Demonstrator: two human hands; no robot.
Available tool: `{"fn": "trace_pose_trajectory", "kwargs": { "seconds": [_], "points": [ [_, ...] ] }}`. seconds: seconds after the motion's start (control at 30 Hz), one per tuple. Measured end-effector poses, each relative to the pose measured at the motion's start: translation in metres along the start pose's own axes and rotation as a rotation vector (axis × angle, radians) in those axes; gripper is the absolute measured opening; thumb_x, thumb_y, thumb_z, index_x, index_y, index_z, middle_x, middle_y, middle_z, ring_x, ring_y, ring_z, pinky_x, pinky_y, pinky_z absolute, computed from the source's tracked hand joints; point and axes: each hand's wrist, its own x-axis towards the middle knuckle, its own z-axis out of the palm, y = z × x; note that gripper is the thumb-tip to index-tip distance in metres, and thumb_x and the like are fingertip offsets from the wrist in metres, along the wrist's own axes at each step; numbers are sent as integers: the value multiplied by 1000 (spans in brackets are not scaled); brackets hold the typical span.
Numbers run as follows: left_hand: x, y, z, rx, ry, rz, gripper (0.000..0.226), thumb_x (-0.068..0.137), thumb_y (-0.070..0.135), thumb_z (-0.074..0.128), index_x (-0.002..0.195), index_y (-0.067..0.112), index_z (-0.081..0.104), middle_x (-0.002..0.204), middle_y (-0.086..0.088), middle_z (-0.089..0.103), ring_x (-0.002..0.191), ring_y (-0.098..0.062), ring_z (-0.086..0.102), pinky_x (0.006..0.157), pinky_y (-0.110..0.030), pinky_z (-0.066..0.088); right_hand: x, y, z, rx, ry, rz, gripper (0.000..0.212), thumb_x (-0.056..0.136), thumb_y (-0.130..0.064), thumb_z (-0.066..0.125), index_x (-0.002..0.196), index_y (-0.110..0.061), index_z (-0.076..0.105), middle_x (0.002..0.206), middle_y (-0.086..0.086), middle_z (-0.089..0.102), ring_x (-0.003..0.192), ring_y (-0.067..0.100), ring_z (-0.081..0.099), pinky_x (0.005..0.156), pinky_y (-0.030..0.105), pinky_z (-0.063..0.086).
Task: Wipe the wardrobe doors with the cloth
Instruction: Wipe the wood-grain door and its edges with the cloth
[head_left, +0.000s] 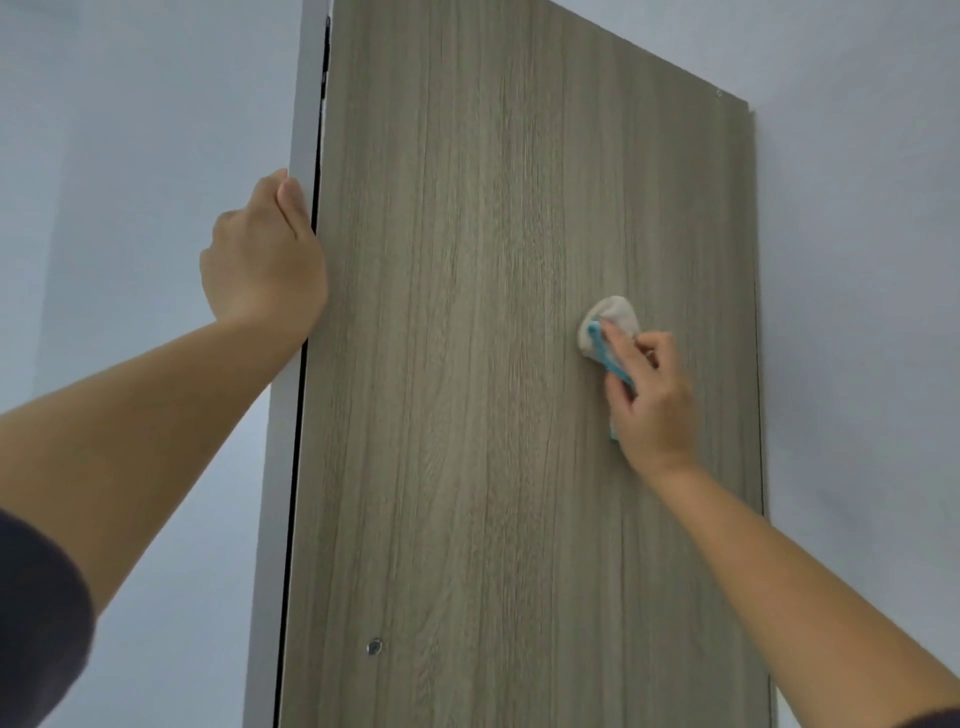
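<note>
A tall wood-grain wardrobe door (467, 312) fills the middle of the head view, seen from below and swung open. My left hand (262, 254) grips the door's left edge, fingers curled round behind it. My right hand (649, 395) holds a bunched white cloth with a blue trim (610, 319) and presses it against the door's right half, about mid-height. Part of the cloth is hidden under my fingers.
A pale edge strip (291, 395) and a dark gap run down the door's left side. A small metal screw head (374, 646) sits low on the panel. Plain light-blue walls (130, 156) lie on both sides.
</note>
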Motion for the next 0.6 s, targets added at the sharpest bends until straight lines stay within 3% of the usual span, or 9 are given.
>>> {"fn": "trace_pose_trajectory", "kwargs": {
  "seconds": [0.13,0.23,0.37,0.5,0.6],
  "points": [
    [-1,1,1,39,27,4,34,106,31,15,93,17,43,83,-11,50,87,-31,44,79,-47,38,-15,49,-14,-54,26,223,41,93,-15,48,134,-13,55,104,15,51,78,21,49,62,29,38],
    [-1,2,3,55,43,14,36,106,29,16,90,14,44,81,-12,49,86,-32,43,78,-45,36,-24,78,-23,-157,15,373,36,96,-8,52,132,-10,55,108,18,51,86,34,53,65,32,39],
    [-2,2,3,69,52,32,36,106,29,16,91,13,44,81,-11,48,87,-31,43,80,-46,37,-35,109,-34,-297,-23,574,35,99,-13,46,133,-12,51,113,21,50,95,40,51,66,40,42],
    [-2,2,4,75,65,42,37,106,29,16,91,13,45,82,-12,49,86,-32,44,80,-47,38,-38,117,-38,-338,-38,633,35,99,-14,45,133,-15,50,110,21,51,97,39,50,65,37,37],
    [-1,1,5,59,66,41,36,106,29,16,91,13,45,82,-12,49,86,-31,43,80,-46,37,-33,111,-37,-290,-28,671,36,98,-12,47,133,-13,52,113,22,51,99,40,51,71,43,43]
  ]
}}
